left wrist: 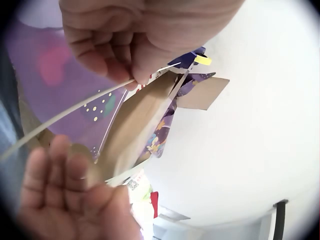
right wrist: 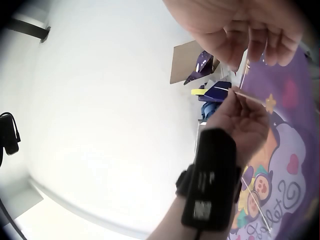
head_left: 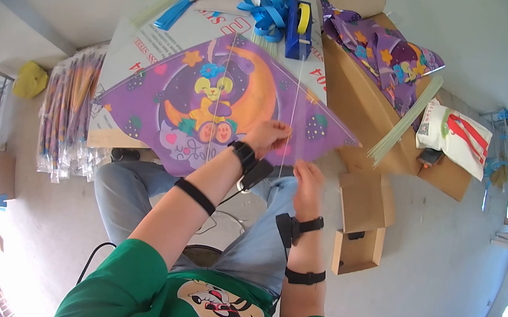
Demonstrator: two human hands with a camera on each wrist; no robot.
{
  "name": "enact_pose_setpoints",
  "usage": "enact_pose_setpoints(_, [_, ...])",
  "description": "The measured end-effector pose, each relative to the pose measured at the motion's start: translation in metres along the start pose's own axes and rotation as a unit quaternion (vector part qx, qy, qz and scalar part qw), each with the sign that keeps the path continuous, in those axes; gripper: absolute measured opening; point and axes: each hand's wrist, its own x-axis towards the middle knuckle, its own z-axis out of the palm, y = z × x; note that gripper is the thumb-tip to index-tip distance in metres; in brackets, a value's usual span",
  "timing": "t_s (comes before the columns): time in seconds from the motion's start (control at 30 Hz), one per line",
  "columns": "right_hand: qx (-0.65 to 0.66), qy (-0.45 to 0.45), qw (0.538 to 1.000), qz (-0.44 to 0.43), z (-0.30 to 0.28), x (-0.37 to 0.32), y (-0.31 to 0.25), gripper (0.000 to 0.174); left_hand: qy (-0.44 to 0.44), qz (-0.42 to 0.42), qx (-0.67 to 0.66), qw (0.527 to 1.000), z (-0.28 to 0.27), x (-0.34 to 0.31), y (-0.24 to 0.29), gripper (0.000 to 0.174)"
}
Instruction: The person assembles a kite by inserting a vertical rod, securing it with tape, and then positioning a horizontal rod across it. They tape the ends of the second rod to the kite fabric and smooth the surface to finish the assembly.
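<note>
A purple kite (head_left: pixel 252 91) printed with a bear on an orange moon lies spread over the board in front of me. My left hand (head_left: pixel 269 135) is over its right half and pinches a thin white rod (left wrist: pixel 65 113) between thumb and fingertips. In the head view the rod runs lengthwise past the kite's right side. Another thin rod (head_left: pixel 221 79) runs down the middle of the kite. Close to the kite's lower right edge is my right hand (head_left: pixel 309 184), its fingers loosely bent and holding nothing; in the left wrist view its palm faces up below the rod.
A blue tape dispenser (head_left: pixel 296 43) and blue ribbons (head_left: pixel 269 10) sit at the board's far end. To the right, a cardboard box (head_left: pixel 371 101) bears more purple kite fabric (head_left: pixel 385 56), pale rods (head_left: pixel 408 120) and a white bag (head_left: pixel 456 135). Packed kites (head_left: pixel 74 108) hang at left.
</note>
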Motion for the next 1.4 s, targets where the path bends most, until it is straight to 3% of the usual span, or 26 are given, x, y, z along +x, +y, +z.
enact_pose_setpoints(0.07, [0.019,-0.002,1.000,-0.006,0.000,-0.003,-0.008,0.011,-0.008,-0.005,0.026,1.000,-0.003,-0.020,0.008,0.006])
enact_pose_setpoints(0.17, [0.048,-0.001,0.999,-0.006,0.007,-0.009,-0.021,0.010,0.076,-0.027,0.049,0.996,-0.012,-0.033,0.025,0.007])
enact_pose_setpoints(0.37, [0.039,-0.007,0.999,0.010,0.010,-0.010,-0.024,0.010,0.078,-0.002,0.078,0.994,-0.029,0.020,0.064,0.008])
enact_pose_setpoints(0.6, [0.081,-0.022,0.996,0.017,0.010,-0.013,-0.025,0.011,0.145,-0.023,0.170,0.974,-0.037,0.083,0.101,0.005])
enact_pose_setpoints(0.73, [0.068,-0.021,0.997,0.019,0.008,-0.013,-0.025,0.010,0.121,0.000,0.234,0.965,-0.053,0.132,0.121,0.005])
enact_pose_setpoints(0.83, [0.068,-0.006,0.997,0.041,0.012,-0.015,-0.028,0.010,0.154,0.003,0.194,0.969,-0.054,0.164,0.133,0.006])
enact_pose_setpoints(1.03, [0.057,-0.017,0.997,0.048,0.015,-0.016,-0.031,0.013,0.173,0.002,0.243,0.954,-0.058,0.210,0.156,0.005])
enact_pose_setpoints(1.07, [0.058,-0.015,0.997,0.050,0.015,-0.015,-0.031,0.013,0.173,-0.001,0.295,0.940,-0.063,0.217,0.158,0.006])
enact_pose_setpoints(1.1, [0.051,-0.019,0.997,0.052,0.014,-0.014,-0.032,0.013,0.172,-0.006,0.346,0.922,-0.067,0.221,0.160,0.006])
enact_pose_setpoints(1.4, [0.049,-0.022,0.997,0.058,0.010,-0.013,-0.029,0.008,0.206,0.025,0.405,0.890,-0.066,0.233,0.194,0.010])
